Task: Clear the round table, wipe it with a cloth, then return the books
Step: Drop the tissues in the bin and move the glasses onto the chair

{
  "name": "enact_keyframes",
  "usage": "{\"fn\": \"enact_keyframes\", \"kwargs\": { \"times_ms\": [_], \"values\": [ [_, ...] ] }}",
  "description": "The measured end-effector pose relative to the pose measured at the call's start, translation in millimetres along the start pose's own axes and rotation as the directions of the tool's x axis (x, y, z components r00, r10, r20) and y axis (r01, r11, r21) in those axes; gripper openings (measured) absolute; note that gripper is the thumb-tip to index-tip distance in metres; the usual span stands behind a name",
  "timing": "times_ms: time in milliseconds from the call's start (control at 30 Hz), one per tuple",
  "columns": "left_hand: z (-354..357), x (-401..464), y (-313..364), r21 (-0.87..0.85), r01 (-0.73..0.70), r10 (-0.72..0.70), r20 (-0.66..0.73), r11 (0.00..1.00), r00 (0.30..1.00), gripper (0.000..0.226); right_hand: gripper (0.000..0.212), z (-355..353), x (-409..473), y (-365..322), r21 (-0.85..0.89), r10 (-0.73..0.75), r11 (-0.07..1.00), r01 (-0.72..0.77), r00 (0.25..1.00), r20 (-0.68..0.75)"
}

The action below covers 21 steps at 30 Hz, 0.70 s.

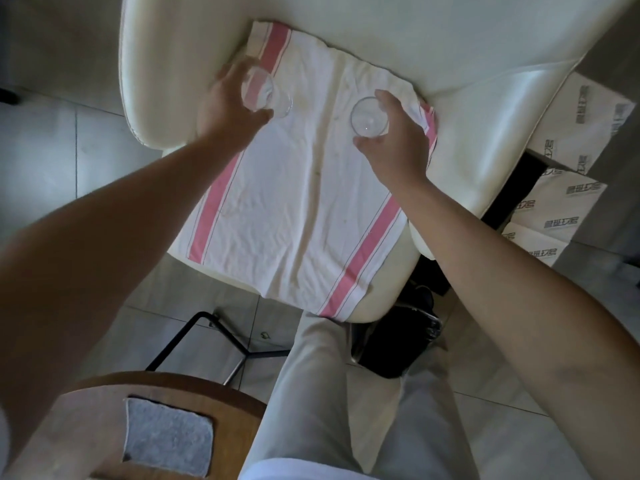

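Observation:
My left hand [227, 103] is wrapped around a clear glass [268, 97] that rests on a white towel with pink stripes [298, 202]. My right hand [394, 143] grips a second clear glass [367, 116], also standing on the towel. The towel is spread over the seat of a cream armchair [485, 116]. At the bottom left the edge of the round wooden table [104, 410] shows, with a grey cloth [169, 436] lying on it. No books are in view.
White printed cardboard boxes [568, 188] stand to the right of the armchair. A black bag [398, 341] lies on the tiled floor under the seat's front. Black metal table legs [221, 337] cross the floor. My light trousers [346, 410] fill the lower middle.

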<state>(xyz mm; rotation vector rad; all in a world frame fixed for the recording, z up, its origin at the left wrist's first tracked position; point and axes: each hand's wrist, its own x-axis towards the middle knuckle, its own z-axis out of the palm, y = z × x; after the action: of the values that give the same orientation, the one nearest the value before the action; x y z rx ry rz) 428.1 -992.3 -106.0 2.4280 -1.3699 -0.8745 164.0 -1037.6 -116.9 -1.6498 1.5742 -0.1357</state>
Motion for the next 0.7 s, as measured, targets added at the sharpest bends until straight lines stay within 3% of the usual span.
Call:
{"fn": "enact_keyframes", "kwargs": {
  "times_ms": [267,533,700],
  "values": [
    [20.2,13.8,7.3,0.1,-0.051,0.041,0.099,0.994,0.994,0.072,0.07,20.8,17.5,14.2,-0.018,0.063,0.998,-0.062,0.997,0.048],
    [17.0,21.6,3.1,0.223,-0.158,0.115,0.195,0.962,0.974,0.071,0.064,20.8,21.2,22.5,-0.226,-0.064,0.971,0.082,0.994,0.084],
    [14.7,22.3,8.7,0.273,-0.175,0.115,0.221,0.946,0.968,0.069,0.064,16.6,24.5,19.6,-0.281,-0.029,0.958,0.063,0.992,0.124]
  ]
}}
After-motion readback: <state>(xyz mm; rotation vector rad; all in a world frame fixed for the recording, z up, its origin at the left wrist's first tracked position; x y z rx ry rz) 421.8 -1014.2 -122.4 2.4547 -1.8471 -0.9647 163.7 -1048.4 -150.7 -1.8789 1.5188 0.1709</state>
